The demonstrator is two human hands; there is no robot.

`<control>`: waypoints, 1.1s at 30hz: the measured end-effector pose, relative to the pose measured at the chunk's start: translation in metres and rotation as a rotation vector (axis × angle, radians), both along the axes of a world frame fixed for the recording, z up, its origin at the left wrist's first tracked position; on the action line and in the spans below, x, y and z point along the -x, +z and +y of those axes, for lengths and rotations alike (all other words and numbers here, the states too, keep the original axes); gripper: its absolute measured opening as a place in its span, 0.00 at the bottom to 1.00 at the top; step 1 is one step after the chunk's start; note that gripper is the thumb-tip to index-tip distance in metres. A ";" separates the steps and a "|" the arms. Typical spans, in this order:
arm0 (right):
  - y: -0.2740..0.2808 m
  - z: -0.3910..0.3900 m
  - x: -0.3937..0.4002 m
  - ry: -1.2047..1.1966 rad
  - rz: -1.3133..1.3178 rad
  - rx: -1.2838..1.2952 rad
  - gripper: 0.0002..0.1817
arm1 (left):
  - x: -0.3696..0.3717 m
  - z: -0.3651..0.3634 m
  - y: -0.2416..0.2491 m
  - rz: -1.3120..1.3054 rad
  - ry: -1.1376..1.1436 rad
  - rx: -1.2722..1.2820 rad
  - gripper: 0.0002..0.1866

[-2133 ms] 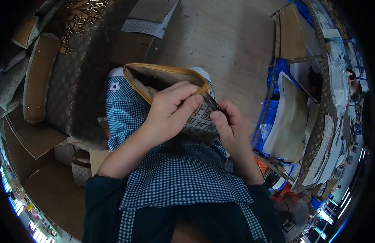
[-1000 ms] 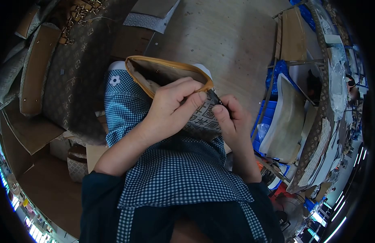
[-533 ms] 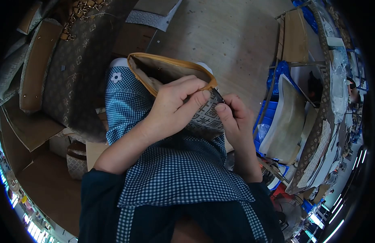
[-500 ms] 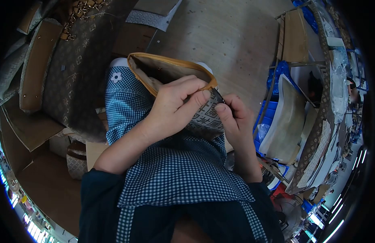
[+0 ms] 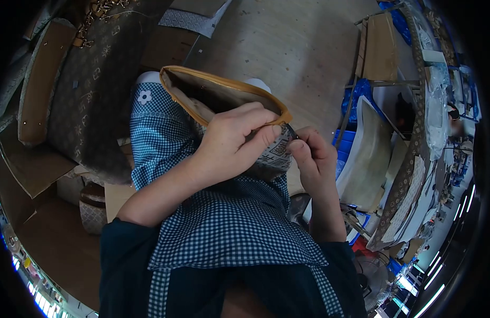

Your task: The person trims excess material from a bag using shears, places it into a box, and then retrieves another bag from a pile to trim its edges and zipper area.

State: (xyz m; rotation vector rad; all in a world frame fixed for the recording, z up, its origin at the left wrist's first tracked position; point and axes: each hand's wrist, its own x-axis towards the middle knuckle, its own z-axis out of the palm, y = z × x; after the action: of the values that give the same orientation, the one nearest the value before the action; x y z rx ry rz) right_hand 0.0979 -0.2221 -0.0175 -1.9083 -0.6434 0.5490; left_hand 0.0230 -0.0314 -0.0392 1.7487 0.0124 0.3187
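A patterned bag (image 5: 270,157) with a tan zippered rim (image 5: 224,79) rests on my lap over a checked apron (image 5: 229,228). Its mouth gapes, showing a beige lining. My left hand (image 5: 232,140) is closed on the rim near the bag's right corner, thumb outside and fingers toward the opening. Just beside that corner, my right hand (image 5: 315,156) pinches a thin dark piece (image 5: 291,131) between thumb and forefinger. I cannot make out what kind of thing this piece is. Its lower end is hidden by the fingers.
Brown patterned material (image 5: 102,90) lies at the left, with gold chains (image 5: 99,16) on top. Below it stands an open cardboard box (image 5: 59,238). To the right are a rack with sheets (image 5: 369,164), blue plastic (image 5: 364,98) and a fan (image 5: 375,281).
The thin dark piece shows less between my hands, and my right hand sits slightly farther right and lower. The bag stays in my left hand. The whole view has shifted a little.
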 end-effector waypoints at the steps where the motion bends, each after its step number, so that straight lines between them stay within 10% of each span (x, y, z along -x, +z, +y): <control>1: 0.004 -0.003 -0.001 0.007 0.022 0.036 0.09 | 0.001 0.000 -0.001 0.005 -0.014 -0.023 0.09; 33: 0.034 0.011 0.005 -0.079 0.050 0.036 0.11 | -0.006 0.007 0.018 -0.239 0.144 -0.468 0.06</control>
State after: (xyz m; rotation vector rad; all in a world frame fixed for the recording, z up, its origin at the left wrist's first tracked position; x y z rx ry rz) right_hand 0.0924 -0.2115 0.0163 -1.9391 -0.5270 0.5601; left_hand 0.0294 -0.0245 -0.0212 2.1651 -0.1178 0.6775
